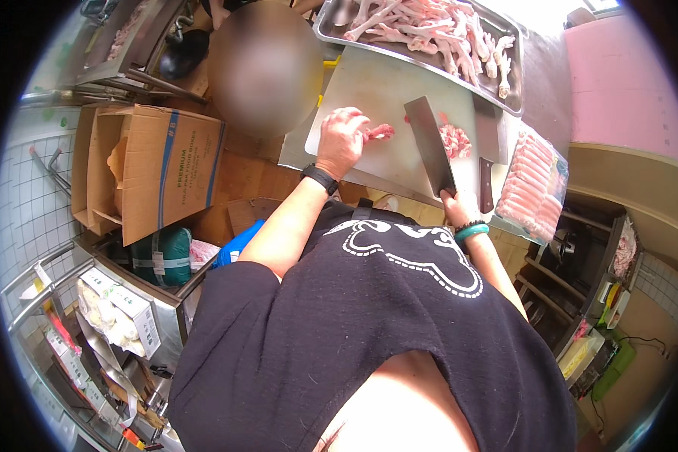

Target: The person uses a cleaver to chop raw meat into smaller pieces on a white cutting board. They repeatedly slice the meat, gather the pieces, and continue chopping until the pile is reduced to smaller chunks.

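Observation:
My left hand grips one end of a red piece of raw meat just above a pale cutting board. In my right hand is the handle of a broad cleaver, its blade slanting away over the board. Small chopped meat pieces lie in a heap right of the blade. Farther right rests a second knife with a brown riveted handle. Whether the cleaver's edge touches the board cannot be seen.
Chicken feet fill a metal tray behind the board. A film-wrapped pack of pink meat stands at the right. To the left are a blurred person and an opened cardboard box. Metal shelving flanks my right side.

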`<state>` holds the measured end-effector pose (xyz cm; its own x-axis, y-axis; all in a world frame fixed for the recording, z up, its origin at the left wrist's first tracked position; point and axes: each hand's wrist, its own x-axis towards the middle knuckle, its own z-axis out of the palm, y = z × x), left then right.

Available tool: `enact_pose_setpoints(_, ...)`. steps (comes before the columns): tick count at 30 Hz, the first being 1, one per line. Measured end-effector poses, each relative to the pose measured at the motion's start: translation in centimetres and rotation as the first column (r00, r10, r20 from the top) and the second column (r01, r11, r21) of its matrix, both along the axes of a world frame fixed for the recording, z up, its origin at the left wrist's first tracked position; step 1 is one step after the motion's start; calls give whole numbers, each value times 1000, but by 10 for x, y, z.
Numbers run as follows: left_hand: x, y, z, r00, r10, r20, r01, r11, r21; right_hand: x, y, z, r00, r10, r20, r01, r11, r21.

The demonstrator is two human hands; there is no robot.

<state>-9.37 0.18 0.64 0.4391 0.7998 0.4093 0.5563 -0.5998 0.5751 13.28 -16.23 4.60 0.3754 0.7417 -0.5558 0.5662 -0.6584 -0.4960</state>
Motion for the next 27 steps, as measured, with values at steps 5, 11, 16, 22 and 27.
enact_pose_setpoints(5,20,-13,0,978,-145,-150,163,980,113,-5,2,7,996,40,74,-49,990,134)
enact_pose_setpoints(11,31,-10,-18,982,-101,-159,108,993,37,-4,0,13,956,138,261,-200,952,230)
enact_pose_setpoints(16,32,-11,-16,963,-265,-40,265,964,-6,-4,6,21,966,158,206,-190,971,143)
enact_pose_setpoints(22,29,-20,-21,949,-316,2,314,944,98,-14,12,35,962,146,229,-194,960,204)
enact_pose_setpoints(27,27,-18,-21,918,-394,-51,397,901,174,-18,14,35,948,206,242,-237,966,106)
